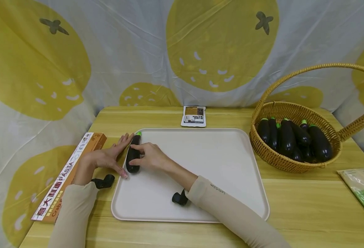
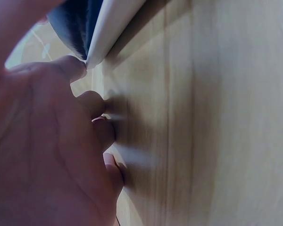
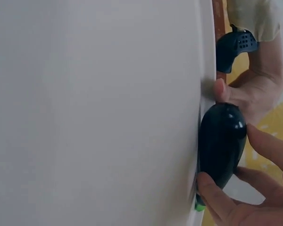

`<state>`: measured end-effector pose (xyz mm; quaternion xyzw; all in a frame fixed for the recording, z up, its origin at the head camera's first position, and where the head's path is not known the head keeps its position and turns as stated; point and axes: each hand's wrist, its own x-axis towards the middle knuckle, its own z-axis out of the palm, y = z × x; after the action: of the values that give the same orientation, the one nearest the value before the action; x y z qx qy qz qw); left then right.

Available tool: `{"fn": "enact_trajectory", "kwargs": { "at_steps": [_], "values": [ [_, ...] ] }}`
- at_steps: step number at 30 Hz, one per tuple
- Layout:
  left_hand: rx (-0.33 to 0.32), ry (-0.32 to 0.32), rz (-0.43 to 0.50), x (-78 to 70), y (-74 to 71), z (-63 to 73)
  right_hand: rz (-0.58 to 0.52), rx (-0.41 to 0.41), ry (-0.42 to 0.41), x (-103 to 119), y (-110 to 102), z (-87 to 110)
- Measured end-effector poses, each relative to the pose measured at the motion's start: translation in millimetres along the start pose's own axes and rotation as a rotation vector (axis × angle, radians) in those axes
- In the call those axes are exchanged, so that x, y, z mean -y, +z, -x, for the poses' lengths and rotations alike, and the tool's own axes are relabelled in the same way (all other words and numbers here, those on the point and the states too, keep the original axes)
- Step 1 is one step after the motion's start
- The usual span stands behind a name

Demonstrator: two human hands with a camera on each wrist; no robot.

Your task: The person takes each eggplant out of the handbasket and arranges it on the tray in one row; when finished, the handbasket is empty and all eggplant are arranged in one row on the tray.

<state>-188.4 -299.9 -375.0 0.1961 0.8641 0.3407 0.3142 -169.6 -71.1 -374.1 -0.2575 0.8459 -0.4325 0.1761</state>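
A dark eggplant (image 1: 133,159) with a green stem end lies along the left side of the white tray (image 1: 206,172), its stem towards the back. My right hand (image 1: 153,157) pinches it from above, fingers and thumb on opposite sides in the right wrist view. Beside the tray's left rim, my left hand (image 1: 110,156) is spread with loosely extended fingers. Its index finger reaches the stem end, and its thumb lies at the rim by the blunt end. In the left wrist view, its other fingers rest close on the wooden table (image 2: 179,117).
A wicker basket (image 1: 296,167) with a tall handle holds several eggplants at the right. Left of the tray lies a long pasta box (image 1: 67,175), under the left forearm. A small packet (image 1: 193,116) sits behind the tray, and a green-and-clear bag (image 1: 363,193) lies far right.
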Motion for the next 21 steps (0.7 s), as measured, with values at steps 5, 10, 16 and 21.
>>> {"fn": "enact_trajectory", "kwargs": {
  "at_steps": [5,10,16,21],
  "values": [
    [0.004,-0.002,-0.004,-2.6,-0.3,-0.7,-0.002,0.016,-0.003,-1.1,-2.8,-0.3],
    [0.011,0.003,-0.009,-4.4,-0.7,-1.1,-0.032,0.033,0.002,-1.7,-5.8,1.4],
    [0.014,-0.005,-0.007,-3.4,-0.9,0.0,-0.078,0.064,0.013,-2.9,-21.8,13.2],
    [0.010,0.006,0.015,-0.2,-0.7,0.9,-0.144,0.075,-0.011,-9.9,-50.5,31.5]
  ]
}}
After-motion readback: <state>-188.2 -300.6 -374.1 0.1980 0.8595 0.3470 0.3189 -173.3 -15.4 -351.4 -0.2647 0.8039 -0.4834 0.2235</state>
